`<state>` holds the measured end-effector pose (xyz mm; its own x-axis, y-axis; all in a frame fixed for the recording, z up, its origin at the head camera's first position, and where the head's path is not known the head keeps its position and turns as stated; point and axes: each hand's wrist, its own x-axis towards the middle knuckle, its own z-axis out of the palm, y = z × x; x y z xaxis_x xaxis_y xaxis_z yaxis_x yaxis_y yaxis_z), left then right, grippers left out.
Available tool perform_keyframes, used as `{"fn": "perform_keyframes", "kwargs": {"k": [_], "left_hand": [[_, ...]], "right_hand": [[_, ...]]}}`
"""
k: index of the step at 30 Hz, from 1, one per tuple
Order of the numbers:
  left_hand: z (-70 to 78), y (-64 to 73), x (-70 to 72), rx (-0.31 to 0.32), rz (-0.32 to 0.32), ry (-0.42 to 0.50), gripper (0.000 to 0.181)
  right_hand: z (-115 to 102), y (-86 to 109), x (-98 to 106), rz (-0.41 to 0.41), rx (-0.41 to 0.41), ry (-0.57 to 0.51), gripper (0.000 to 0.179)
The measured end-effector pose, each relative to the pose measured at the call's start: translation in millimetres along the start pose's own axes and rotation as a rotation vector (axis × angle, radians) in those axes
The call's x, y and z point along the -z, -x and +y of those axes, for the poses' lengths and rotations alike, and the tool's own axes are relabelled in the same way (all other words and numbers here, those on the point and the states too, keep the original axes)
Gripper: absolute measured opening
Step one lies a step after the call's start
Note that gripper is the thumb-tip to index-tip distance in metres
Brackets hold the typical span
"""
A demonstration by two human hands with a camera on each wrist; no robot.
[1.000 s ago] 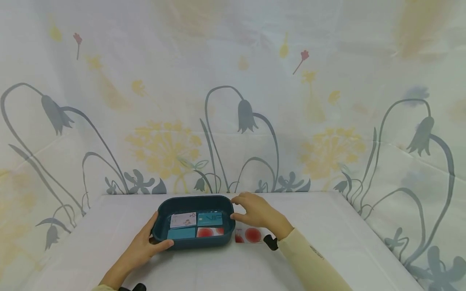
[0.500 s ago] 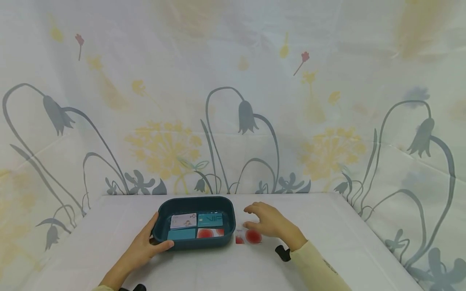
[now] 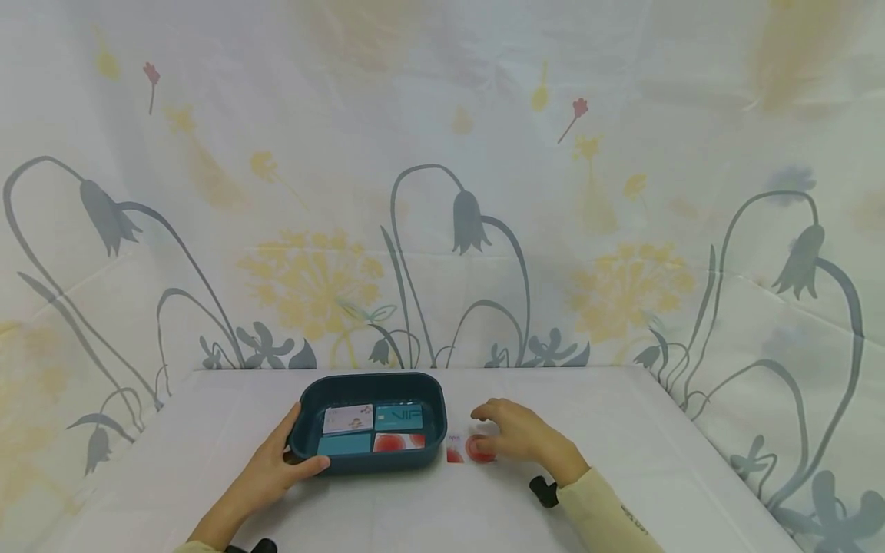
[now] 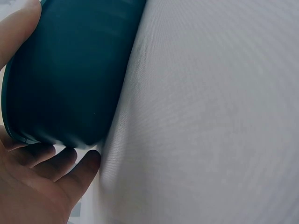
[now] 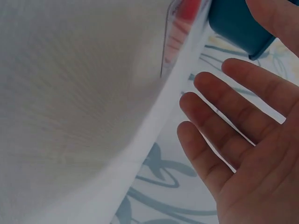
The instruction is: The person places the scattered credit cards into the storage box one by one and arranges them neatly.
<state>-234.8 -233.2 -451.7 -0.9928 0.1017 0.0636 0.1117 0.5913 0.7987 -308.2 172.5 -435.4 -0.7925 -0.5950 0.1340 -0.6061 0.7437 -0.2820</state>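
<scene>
My left hand (image 3: 272, 468) grips the left end of a dark teal plastic tray (image 3: 376, 461), thumb at the near side and fingers along the end wall. In the left wrist view the fingertips (image 4: 86, 163) lie against the tray's wall. Inside the tray lie several flat cards: a white card (image 3: 348, 418), a teal VIP card (image 3: 399, 416), a plain teal card (image 3: 345, 444) and a red-and-white card (image 3: 399, 442). Right of the tray, another red-and-white card (image 3: 455, 449) lies on the cloth. My right hand (image 3: 522, 438), fingers spread and holding nothing, hovers over that card and partly hides it.
A white cloth (image 3: 387, 514) covers the table. Behind its far edge hangs a pale curtain (image 3: 442, 292) printed with grey and yellow flowers. Black wrist mounts (image 3: 542, 491) show by both wrists.
My right hand has left the tray's right end, moving right and toward me to the loose card. My left hand and the tray have stayed in place.
</scene>
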Motion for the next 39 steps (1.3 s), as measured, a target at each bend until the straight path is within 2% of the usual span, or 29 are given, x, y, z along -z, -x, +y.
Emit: {"fn": "perform_keyframes", "kwargs": {"k": [5, 10, 24, 39], "left_hand": [[0.5, -0.5, 0.6, 0.001, -0.001, -0.004, 0.110], [0.0, -1.1, 0.2, 0.002, -0.001, 0.000, 0.110], [0.2, -1.0, -0.4, 0.018, 0.001, -0.021, 0.110], [0.1, -0.6, -0.4, 0.016, 0.001, -0.019, 0.110]], "right_hand": [[0.5, 0.0, -5.2, -0.060, -0.039, -0.016, 0.050], [0.9, 0.4, -8.6, -0.086, -0.044, -0.003, 0.051], [0.4, 3.3, -8.1, -0.093, -0.017, -0.018, 0.048], [5.4, 4.0, -8.2, -0.103, -0.018, -0.092, 0.038]]}}
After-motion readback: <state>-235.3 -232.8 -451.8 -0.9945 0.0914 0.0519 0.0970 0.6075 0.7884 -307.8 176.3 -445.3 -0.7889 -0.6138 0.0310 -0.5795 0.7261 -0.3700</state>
